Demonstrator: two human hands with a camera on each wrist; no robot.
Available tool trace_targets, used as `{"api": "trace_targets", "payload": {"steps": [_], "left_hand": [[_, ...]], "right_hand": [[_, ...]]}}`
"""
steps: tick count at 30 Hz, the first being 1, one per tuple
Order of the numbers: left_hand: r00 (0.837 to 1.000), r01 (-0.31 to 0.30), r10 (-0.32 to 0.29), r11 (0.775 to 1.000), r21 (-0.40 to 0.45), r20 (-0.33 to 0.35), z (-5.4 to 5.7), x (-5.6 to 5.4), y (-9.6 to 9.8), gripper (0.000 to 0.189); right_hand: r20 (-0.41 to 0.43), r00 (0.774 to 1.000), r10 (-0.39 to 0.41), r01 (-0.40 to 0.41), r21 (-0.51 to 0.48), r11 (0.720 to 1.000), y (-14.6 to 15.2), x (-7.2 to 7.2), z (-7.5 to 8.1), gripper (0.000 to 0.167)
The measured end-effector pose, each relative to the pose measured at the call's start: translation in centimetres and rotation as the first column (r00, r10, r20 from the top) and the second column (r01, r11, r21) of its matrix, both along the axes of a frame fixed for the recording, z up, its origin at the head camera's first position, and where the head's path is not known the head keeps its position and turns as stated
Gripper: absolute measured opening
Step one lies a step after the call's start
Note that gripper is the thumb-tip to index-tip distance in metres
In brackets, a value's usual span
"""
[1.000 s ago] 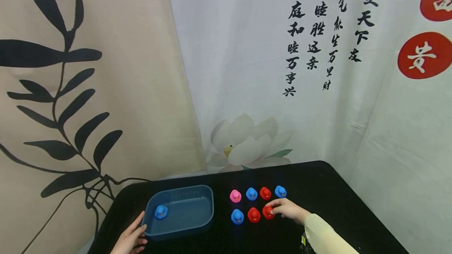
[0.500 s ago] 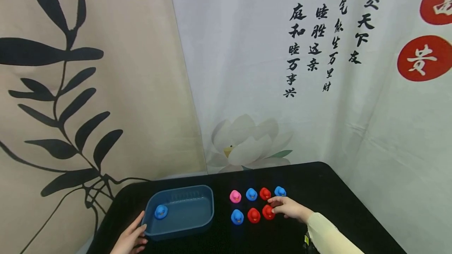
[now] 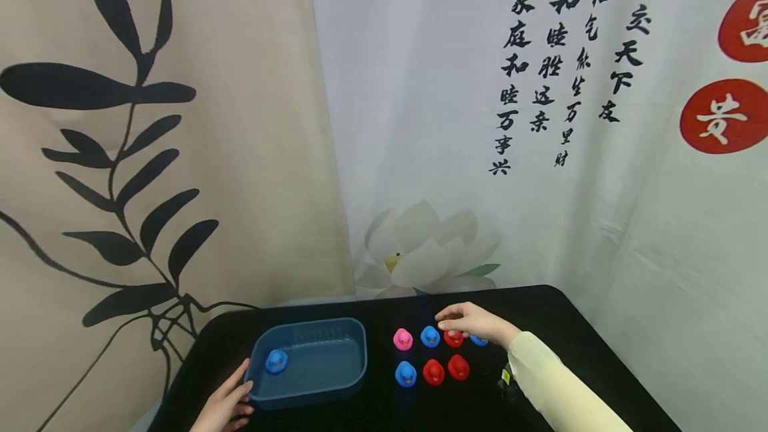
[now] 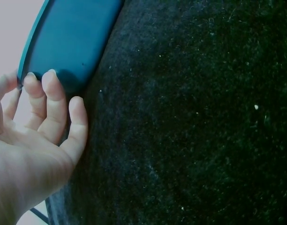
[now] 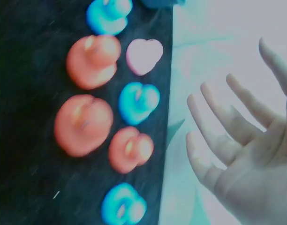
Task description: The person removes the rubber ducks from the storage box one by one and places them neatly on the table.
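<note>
My left hand (image 3: 223, 403) holds the near left corner of a blue plastic tray (image 3: 312, 392), which has one blue rubber duck (image 3: 277, 361) inside. In the left wrist view the fingertips lie against the tray's wall (image 4: 82, 33). My right hand (image 3: 474, 322) hovers over the back row of ducks with nothing in it; its fingers spread loosely in the right wrist view. Under it are a red duck (image 3: 453, 339) and a blue duck (image 3: 479, 341), both partly hidden. Left of these sit a blue duck (image 3: 430, 337) and a pink duck (image 3: 403, 339).
The front row has a blue duck (image 3: 405, 374) and two red ducks, one in the middle (image 3: 433, 373) and one on the right (image 3: 459, 367). All stand on a black cloth-covered table (image 3: 576, 345). A printed curtain (image 3: 420, 119) hangs behind the table.
My right hand has let go of the front row's right red duck, which stays in place, and has risen up and away over the back row. My left hand stays at the tray.
</note>
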State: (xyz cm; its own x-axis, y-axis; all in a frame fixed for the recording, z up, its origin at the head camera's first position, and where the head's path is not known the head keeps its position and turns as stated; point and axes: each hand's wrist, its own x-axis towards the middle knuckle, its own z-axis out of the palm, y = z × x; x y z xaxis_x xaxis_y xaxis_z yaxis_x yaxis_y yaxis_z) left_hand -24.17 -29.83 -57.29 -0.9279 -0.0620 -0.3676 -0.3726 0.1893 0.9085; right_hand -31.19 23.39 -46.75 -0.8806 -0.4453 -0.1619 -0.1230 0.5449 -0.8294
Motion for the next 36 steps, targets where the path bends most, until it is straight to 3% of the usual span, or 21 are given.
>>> {"api": "trace_targets", "payload": {"steps": [6, 17, 25, 31, 36], "left_hand": [[1.0, -0.003, 0.003, 1.0, 0.0, -0.005, 0.0, 0.3, 0.0, 0.068], [0.999, 0.013, -0.011, 0.998, 0.057, -0.049, -0.2, 0.7, 0.1, 0.067], [0.998, 0.031, -0.026, 0.995, 0.095, -0.056, -0.4, 1.2, -0.5, 0.071], [0.997, 0.048, -0.041, 0.991, 0.125, -0.058, -0.2, 1.3, -0.8, 0.071], [0.997, 0.063, -0.055, 0.988, 0.14, -0.06, -0.2, 1.2, -0.8, 0.073]], "right_hand": [[-0.01, 0.995, 0.097, -0.097, -0.005, 0.995, -5.1, -1.2, 0.9, 0.04], [-0.006, 0.972, 0.235, -0.235, -0.042, 0.971, -15.7, -2.9, 0.6, 0.032], [0.053, 0.964, 0.261, -0.253, -0.118, 0.96, -21.5, -3.4, 0.3, 0.037], [0.125, 0.963, 0.237, -0.217, -0.153, 0.964, -24.1, -3.4, -0.1, 0.037], [0.165, 0.963, 0.211, -0.183, -0.167, 0.969, -25.7, -3.8, -1.3, 0.034]]}}
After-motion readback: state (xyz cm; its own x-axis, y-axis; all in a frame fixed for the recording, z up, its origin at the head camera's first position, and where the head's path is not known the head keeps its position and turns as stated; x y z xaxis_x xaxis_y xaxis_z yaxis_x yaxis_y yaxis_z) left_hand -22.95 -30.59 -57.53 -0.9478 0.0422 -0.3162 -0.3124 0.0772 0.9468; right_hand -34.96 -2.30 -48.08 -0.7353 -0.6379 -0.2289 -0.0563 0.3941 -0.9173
